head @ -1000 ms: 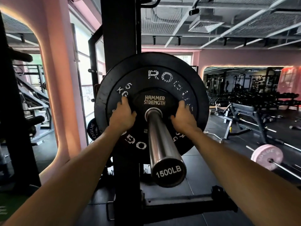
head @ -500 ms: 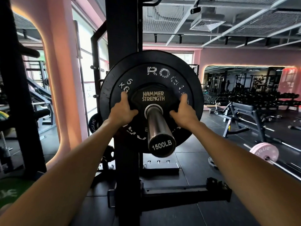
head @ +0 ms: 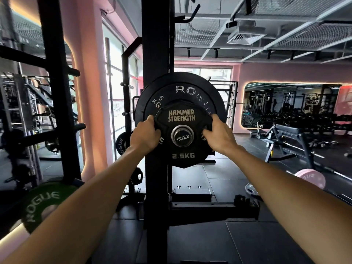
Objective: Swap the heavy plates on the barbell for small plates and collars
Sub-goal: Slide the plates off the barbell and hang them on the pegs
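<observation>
Both arms reach straight forward, nearly level, to the barbell sleeve [head: 182, 137], whose end cap reads 1500LB. The left hand [head: 145, 135] curls its fingers round the left edge of the small black plate [head: 182, 119] marked 2.5KG, and the right hand [head: 219, 135] grips its right edge in the same way. The plate sits on the sleeve near its end, in front of the larger black bumper plate [head: 190, 88], which hangs further in beside the rack upright [head: 155, 54].
</observation>
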The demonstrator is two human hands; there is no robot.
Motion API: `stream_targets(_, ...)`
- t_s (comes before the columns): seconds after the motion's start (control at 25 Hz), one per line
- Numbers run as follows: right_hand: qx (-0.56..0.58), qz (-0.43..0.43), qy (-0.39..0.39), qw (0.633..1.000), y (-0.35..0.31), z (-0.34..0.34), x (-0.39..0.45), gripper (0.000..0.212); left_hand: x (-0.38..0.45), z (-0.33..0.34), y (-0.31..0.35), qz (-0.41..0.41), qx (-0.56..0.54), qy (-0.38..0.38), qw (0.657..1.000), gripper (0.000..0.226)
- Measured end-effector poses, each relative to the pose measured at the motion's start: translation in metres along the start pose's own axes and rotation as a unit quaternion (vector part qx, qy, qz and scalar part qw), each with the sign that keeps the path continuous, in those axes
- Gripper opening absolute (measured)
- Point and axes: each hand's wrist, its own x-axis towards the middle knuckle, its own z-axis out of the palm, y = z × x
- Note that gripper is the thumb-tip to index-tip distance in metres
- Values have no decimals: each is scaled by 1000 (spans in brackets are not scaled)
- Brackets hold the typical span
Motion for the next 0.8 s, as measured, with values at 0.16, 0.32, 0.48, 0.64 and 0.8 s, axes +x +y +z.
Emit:
stream_targets(0.16, 11, -4, 5, 1000, -14, -20, -31, 33, -28, -27, 13, 0, 5, 3, 1000, 28)
stream_targets(0.32, 34, -16, -2, 999, -45, -30, -51, 36, -43, -65, 6, -2, 18, 5, 1000, 29)
stream_targets(0.48, 52, -38, -14, 998, -97, -18, -65, 28, -52, -117, -26, -13, 31, 13, 999, 20)
stream_targets(0.64, 75, -62, -32, 995, -174, 14, -84, 25, -67, -181, -86, -35, 53, 32, 997, 24)
stream_targets(0.8, 79, -80, -40, 993, -255, 49, -105, 25, -81, -250, -150, -39, 76, 38, 996, 27)
